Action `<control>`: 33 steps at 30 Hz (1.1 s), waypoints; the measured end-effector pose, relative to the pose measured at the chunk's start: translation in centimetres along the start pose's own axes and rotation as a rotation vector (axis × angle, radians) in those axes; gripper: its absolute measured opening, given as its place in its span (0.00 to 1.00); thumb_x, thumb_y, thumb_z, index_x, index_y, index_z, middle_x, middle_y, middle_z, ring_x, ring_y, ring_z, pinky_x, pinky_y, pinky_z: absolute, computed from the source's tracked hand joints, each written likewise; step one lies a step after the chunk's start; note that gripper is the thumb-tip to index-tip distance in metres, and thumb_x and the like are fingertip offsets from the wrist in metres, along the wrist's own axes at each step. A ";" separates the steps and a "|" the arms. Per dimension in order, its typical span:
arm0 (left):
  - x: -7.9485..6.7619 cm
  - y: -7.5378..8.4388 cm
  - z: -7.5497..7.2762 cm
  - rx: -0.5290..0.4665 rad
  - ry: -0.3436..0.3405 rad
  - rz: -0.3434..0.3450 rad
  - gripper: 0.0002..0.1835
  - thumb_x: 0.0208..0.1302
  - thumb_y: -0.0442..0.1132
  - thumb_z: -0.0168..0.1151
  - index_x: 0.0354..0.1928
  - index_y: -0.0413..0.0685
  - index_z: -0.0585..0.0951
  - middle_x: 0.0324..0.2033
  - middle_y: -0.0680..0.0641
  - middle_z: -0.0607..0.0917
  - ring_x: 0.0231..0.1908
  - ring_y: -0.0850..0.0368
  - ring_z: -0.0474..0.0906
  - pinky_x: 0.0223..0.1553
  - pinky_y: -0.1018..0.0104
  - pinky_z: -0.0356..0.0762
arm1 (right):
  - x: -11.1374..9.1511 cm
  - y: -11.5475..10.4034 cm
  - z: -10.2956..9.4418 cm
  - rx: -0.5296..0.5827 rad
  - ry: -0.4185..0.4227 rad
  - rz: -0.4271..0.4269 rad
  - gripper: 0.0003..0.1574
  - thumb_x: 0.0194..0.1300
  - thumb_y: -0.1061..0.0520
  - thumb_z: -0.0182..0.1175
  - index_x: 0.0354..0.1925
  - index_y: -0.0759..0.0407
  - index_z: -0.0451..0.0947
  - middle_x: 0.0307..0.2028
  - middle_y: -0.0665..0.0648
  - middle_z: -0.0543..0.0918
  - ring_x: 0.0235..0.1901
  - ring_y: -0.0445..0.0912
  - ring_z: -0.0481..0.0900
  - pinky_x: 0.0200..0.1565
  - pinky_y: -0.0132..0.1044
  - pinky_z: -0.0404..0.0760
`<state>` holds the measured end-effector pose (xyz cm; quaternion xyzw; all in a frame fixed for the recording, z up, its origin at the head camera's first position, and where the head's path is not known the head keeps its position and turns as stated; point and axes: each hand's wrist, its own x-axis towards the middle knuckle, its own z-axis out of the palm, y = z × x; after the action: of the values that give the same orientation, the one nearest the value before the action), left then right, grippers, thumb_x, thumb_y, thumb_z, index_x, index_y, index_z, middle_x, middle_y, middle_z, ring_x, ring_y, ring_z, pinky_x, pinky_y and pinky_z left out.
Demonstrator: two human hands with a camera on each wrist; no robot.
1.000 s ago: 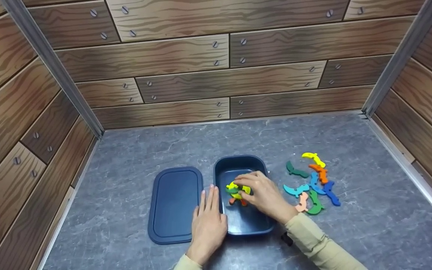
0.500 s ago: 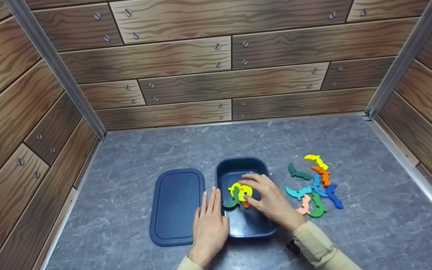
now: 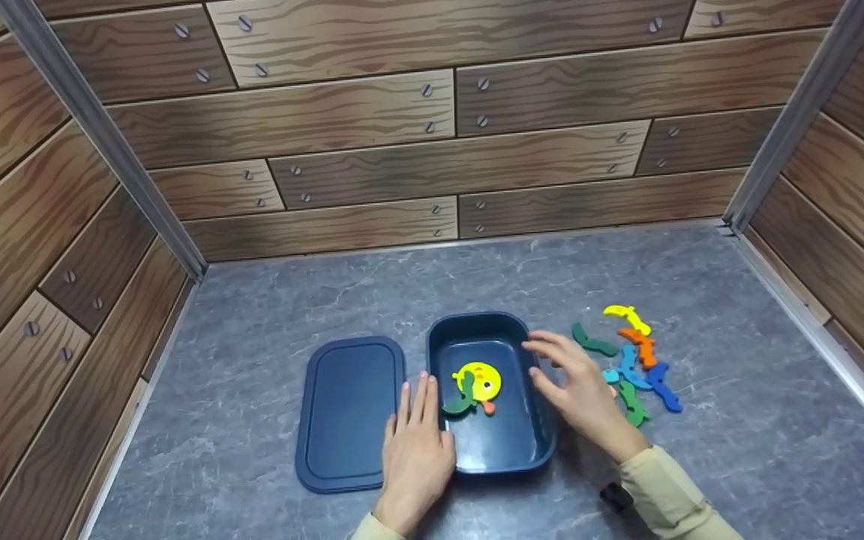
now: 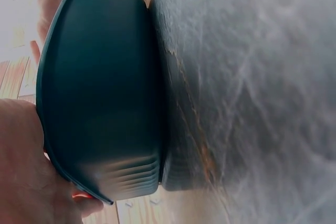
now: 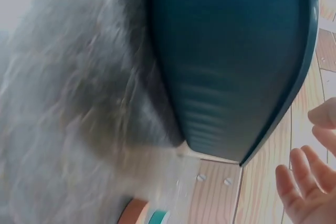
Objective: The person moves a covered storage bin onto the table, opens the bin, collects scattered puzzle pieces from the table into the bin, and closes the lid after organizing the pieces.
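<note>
In the head view my left hand [image 3: 418,444] lies with straight fingers along the left rim of a dark blue plastic box [image 3: 503,446]. The left wrist view shows that hand [image 4: 31,166] against the box's rim. My right hand [image 3: 580,386] hovers at the right rim, fingers spread and slightly bent, holding nothing. On the box floor lies a round yellow piece [image 3: 483,381] with an eye, like a chick's head. A dark green curved piece [image 3: 460,403] overlaps its left side, and a small orange tip [image 3: 488,408] shows below it.
The box's flat blue lid [image 3: 349,412] lies left of it. Right of the box are loose curved pieces: yellow [image 3: 629,318], dark green [image 3: 594,341], orange [image 3: 639,346], blue [image 3: 663,386] and green [image 3: 632,405] among them. My right hand partly hides some. Wood-patterned walls [image 3: 372,172] enclose the tabletop.
My right hand has let go of the dark green piece, which now rests at the lower left of the yellow one, and has moved right to the box's rim. The left hand stays put.
</note>
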<state>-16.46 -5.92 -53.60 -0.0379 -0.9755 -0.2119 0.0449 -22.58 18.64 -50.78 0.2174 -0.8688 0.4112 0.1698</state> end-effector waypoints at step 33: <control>0.0 0.0 0.1 -0.036 -0.012 -0.012 0.37 0.66 0.39 0.49 0.77 0.50 0.55 0.76 0.51 0.52 0.75 0.48 0.45 0.65 0.38 0.57 | -2.1 6.3 -3.0 -0.451 -0.231 0.243 0.15 0.59 0.63 0.67 0.47 0.62 0.85 0.44 0.60 0.81 0.43 0.58 0.75 0.47 0.54 0.73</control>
<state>-16.46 -5.85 -53.63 -0.0343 -0.9720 -0.2295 0.0373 -23.73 25.11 -53.99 0.1137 -0.9716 0.1975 0.0630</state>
